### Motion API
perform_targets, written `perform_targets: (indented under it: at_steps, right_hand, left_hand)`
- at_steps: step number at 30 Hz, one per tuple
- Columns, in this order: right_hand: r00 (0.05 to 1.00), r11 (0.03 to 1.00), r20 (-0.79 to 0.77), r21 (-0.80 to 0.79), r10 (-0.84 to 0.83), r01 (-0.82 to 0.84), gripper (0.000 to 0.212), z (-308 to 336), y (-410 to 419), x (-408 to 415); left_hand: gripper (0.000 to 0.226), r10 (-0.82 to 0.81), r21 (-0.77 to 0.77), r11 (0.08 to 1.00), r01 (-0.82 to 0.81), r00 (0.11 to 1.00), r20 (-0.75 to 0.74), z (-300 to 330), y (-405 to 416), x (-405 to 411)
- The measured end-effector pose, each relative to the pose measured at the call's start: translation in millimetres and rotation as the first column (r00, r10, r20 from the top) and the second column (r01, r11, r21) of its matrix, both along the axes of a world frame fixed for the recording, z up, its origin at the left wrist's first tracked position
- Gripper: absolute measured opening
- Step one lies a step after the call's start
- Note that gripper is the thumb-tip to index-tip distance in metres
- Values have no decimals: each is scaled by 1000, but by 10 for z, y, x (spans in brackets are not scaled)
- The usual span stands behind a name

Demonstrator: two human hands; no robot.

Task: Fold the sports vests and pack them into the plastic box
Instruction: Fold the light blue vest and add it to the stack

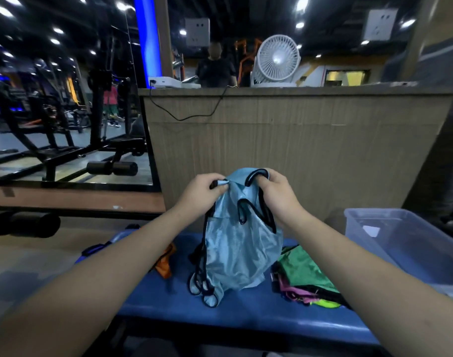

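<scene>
Now, centre frame, the left hand [203, 188] has its grip pinched on one top corner of the light blue vest [239, 243], thumb and fingers curled on the black-trimmed strap. The right hand [278, 195] mirrors it just across, fingers curled round the other strap loop. Both hands sit at the same height, close together, with the vest bunched between them.

The vest hangs straight down from the two grips, long axis vertical in the picture, straps at the top, hem at the bottom. Its lower end trails onto the blue counter [246, 313], where loose black-edged loops pool at lower centre. So the cloth lies below both hands, neither hand nearer than the other.

To my eye, it needs spreading out wide before any fold can go in.

The plastic box [390, 228] waits at the right edge of the frame, nearer the right hand, and seems to hold no vests yet. Between vest and box lies a pile of green and pink vests [304, 276], and an orange vest [166, 264] peeks out by the left forearm.
</scene>
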State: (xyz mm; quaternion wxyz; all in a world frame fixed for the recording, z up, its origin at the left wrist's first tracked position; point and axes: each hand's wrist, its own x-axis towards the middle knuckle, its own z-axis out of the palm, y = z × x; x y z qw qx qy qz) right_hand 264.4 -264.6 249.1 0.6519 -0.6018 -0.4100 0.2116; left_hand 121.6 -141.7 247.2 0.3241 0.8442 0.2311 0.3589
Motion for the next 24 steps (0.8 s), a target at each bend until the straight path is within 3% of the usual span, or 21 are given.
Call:
perform_targets:
  at_steps: [5,12,14,18,21,24]
  right_hand:
    - [994,997,90,47,56,-60,18,282,-95,-106]
    - [989,996,124,43,-81,76,36,741,-171,-189]
    - [990,996,119,41,-78,74,36,817,-185,-198]
    - [992,998,106,-3,-64,65,22,748,-209,-208]
    - [998,999,26,0,-54,54,18,608,-212,-187]
    - [998,998,-58,41,-34,36,18,602,-187,-174]
  left_hand:
    - [9,4,37,999,-6,998,58,358,-126,-31]
    - [18,85,279,953,-120,987,134,909,-325,-85]
    - [11,81,220,970,-102,992,101,961,-369,-81]
    - [17,-88,-143,984,109,985,148,442,-592,-169]
    - [22,-103,-98,987,129,967,231,-246,-691,-297]
    - [43,-87,-42,995,88,996,38,-694,-742,-366]
